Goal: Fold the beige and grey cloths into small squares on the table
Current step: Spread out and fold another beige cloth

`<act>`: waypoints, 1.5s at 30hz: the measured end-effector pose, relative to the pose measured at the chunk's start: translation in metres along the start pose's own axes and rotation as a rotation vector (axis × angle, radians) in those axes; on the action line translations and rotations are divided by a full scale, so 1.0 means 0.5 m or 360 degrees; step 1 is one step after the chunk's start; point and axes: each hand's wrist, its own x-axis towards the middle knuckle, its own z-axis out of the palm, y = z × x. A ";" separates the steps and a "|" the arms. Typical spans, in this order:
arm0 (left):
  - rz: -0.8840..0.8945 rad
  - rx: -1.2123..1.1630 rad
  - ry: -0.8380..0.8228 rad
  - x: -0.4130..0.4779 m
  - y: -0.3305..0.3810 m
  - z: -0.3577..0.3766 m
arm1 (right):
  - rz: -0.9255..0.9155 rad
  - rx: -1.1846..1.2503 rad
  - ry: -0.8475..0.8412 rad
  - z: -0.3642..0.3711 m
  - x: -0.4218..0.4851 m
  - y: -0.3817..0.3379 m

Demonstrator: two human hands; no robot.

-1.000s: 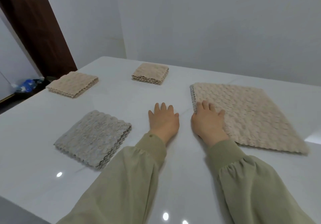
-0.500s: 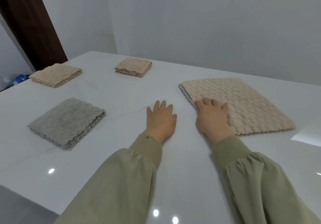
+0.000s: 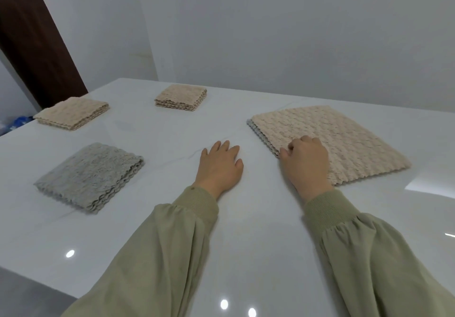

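Note:
A large unfolded beige cloth (image 3: 349, 137) lies flat at the right of the white table (image 3: 246, 238), with a grey cloth's edge (image 3: 253, 126) showing under its left side. My right hand (image 3: 306, 164) sits on its near-left edge, fingers curled and thumb against the rim, pinching the beige cloth. My left hand (image 3: 220, 166) rests flat on the bare table just left of that cloth, fingers straight. A folded grey square (image 3: 91, 176) lies near left. Two folded beige squares lie farther back, one at the far left (image 3: 71, 112) and one at the centre back (image 3: 181, 97).
The table's near edge runs along the lower left, and its left edge passes by the far-left beige square. A dark brown door (image 3: 32, 46) stands behind at left with something blue (image 3: 19, 121) on the floor. White walls close the back.
My right hand's fingers, straight on the beige cloth before, have curled at its edge. The view has shifted a little; my left hand stays flat on the table.

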 end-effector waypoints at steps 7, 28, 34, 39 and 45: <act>0.0000 -0.0116 0.0059 -0.003 -0.005 -0.002 | 0.0071 0.0088 -0.0141 -0.008 -0.006 -0.011; -0.0311 -0.1033 0.0424 -0.068 -0.099 -0.034 | 0.0060 -0.0133 -0.0108 -0.014 -0.013 -0.044; -0.0039 -0.0435 0.0171 -0.066 -0.086 -0.024 | 0.0166 0.0147 0.0101 -0.010 -0.001 -0.033; -0.0232 -0.0917 0.0369 -0.063 -0.088 -0.035 | -0.0540 0.1105 0.0923 -0.078 -0.016 -0.102; -0.0482 -0.1520 0.0641 -0.073 -0.104 -0.060 | -0.0293 0.0383 -0.0497 -0.031 -0.053 -0.128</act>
